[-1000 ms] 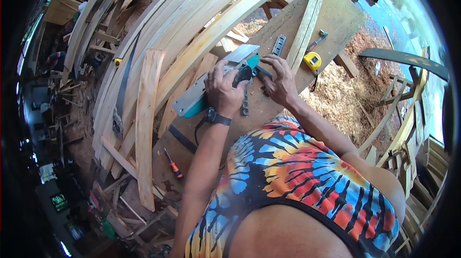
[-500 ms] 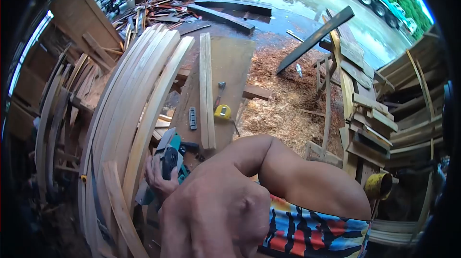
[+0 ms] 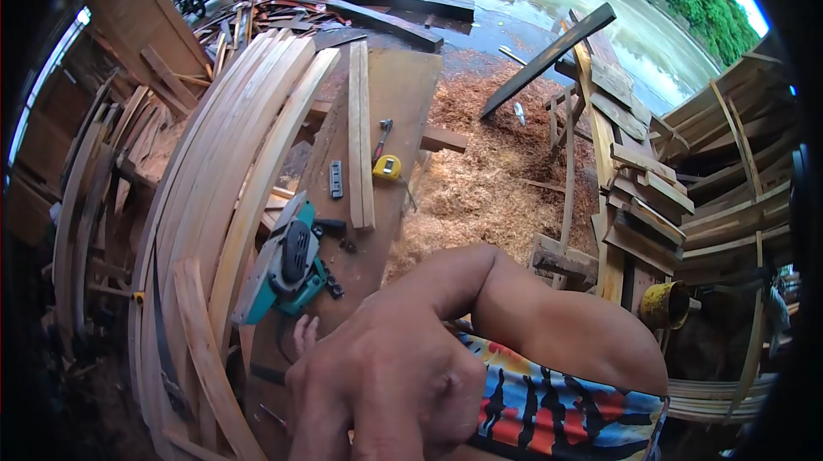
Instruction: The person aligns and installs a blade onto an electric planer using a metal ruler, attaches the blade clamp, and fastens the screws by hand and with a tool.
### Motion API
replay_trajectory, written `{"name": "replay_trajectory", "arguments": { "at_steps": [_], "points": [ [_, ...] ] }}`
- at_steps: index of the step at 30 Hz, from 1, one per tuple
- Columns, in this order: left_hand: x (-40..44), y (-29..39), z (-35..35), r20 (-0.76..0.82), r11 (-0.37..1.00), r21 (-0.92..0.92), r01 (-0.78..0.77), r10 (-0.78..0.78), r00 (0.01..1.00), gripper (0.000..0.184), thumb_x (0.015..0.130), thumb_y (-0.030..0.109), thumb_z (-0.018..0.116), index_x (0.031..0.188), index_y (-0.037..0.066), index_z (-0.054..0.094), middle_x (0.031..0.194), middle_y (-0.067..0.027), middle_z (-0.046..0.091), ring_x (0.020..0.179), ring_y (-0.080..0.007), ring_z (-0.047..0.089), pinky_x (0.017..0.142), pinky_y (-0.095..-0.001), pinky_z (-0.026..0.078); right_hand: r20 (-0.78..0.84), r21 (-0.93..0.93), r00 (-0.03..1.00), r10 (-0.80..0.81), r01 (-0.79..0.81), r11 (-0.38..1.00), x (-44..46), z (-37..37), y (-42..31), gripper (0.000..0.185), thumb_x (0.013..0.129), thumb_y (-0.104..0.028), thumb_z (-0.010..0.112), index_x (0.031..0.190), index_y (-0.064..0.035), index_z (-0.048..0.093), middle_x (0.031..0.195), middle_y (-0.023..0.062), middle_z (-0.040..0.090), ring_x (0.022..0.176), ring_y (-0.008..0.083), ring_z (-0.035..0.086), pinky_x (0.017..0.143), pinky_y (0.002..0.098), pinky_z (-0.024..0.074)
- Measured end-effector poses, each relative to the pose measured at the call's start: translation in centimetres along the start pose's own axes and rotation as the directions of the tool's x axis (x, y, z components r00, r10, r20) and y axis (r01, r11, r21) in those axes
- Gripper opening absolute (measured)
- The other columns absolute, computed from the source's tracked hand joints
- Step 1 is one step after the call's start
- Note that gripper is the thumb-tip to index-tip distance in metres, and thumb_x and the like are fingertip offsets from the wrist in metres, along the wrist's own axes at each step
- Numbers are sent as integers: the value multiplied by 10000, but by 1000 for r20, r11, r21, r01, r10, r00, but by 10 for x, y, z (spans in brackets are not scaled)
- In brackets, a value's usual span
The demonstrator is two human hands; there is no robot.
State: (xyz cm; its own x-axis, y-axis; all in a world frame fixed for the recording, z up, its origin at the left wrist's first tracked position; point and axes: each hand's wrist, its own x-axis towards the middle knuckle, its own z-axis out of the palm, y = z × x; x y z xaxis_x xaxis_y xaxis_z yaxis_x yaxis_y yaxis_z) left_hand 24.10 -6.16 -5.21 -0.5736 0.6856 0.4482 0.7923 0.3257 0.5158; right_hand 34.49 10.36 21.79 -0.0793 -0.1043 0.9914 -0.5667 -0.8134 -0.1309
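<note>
My right hand is raised large and close to the camera, its back toward me and its fingertips out of sight; what it holds, if anything, is hidden. Beyond it, only a few fingers of my left hand show, slightly apart, with nothing in them. Just above those fingers a teal and grey power planer lies tilted on the brown board, and my left hand is off it. Small black parts lie to the right of the planer.
Long curved planks lie at left. A wooden strip, a yellow tape measure, a wrench and a slotted metal piece are on the board. Wood shavings cover the ground; stacked wood and a yellow can are at right.
My right hand has come from beside the planer up close to the camera. My left hand has let go of the planer. The view has swung up toward the road.
</note>
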Motion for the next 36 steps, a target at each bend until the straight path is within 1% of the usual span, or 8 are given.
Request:
{"name": "replay_trajectory", "arguments": {
  "at_steps": [3, 8, 10, 18, 23, 27, 30, 36],
  "points": [
    [-23, 1, -2, 42, 998, -54, 36, -33, 999, 587, 785, 169, 822, 1319, -14, 659, 1216, -213, 638, 1056, -387, 644, 949, -483, 533, -9, -12, 999, -33, 33, 999, 0, 16, 19, 349, 1016, -262, 617, 1262, -31, 705, 1108, 180, 676, 850, 350, 711, 667, 352, 578],
    [-59, 4, -18, 139, 984, -144, 103, -83, 987, 552, 801, 155, 810, 1303, -27, 668, 1143, -206, 668, 988, -372, 670, 911, -465, 555, 59, -395, 960, 274, -230, 890, -8, 27, 23, 568, 744, -116, 704, 1287, 31, 635, 949, 98, 651, 784, 227, 670, 649, 358, 529],
    [-79, 5, -24, 184, 973, -181, 147, -113, 976, 538, 808, 150, 805, 1297, -32, 672, 1115, -203, 680, 961, -366, 680, 896, -457, 564, -110, -339, 905, 412, -423, 840, -39, 31, 39, 529, 844, -163, 728, 1323, 37, 624, 1054, 149, 682, 874, 307, 691, 746, 394, 558],
    [-145, 27, -44, 318, 775, -377, 507, -406, 857, 449, 833, 144, 785, 1227, -53, 697, 1030, -197, 719, 889, -342, 715, 824, -427, 589, -743, -217, 171, 647, -976, 10, -130, 72, 30, 625, 872, -80, 732, 1471, -42, 553, 906, 100, 695, 755, 228, 694, 702, 366, 548],
    [-158, 25, -47, 550, 968, -152, 197, -83, 831, 252, 888, 66, 729, 1116, -39, 708, 1057, -170, 714, 966, -255, 695, 828, -325, 563, -644, -290, 185, 743, -957, -13, -138, 77, 62, 434, 922, -117, 728, 1343, -44, 650, 920, 149, 741, 819, 273, 738, 727, 400, 568],
    [-166, 16, -70, 706, 973, -52, 226, -125, 697, 261, 890, 84, 728, 1120, -38, 707, 1062, -176, 714, 973, -263, 694, 834, -333, 562, -46, -438, 620, 783, -717, 543, -128, 100, 159, 484, 1022, -391, 626, 1276, 20, 665, 1017, 226, 732, 977, 387, 706, 876, 476, 542],
    [-175, 9, -95, 758, 961, 29, 277, -201, 620, 269, 891, 98, 728, 1123, -37, 706, 1066, -180, 714, 979, -269, 694, 838, -338, 561, 166, -50, 703, 691, -694, 718, -89, 147, 223, 567, 1039, -451, 589, 1237, 75, 663, 1082, 222, 735, 1063, 369, 688, 953, 466, 519],
    [-162, 14, -110, 766, 946, 103, 308, -273, 582, 285, 894, 125, 727, 1128, -36, 705, 1073, -189, 713, 990, -282, 692, 848, -349, 558, 370, 410, 726, 579, -687, 600, -35, 170, 241, 538, 1058, -441, 574, 1223, 61, 675, 1078, 195, 724, 1036, 330, 670, 931, 449, 508]
  ]
}}
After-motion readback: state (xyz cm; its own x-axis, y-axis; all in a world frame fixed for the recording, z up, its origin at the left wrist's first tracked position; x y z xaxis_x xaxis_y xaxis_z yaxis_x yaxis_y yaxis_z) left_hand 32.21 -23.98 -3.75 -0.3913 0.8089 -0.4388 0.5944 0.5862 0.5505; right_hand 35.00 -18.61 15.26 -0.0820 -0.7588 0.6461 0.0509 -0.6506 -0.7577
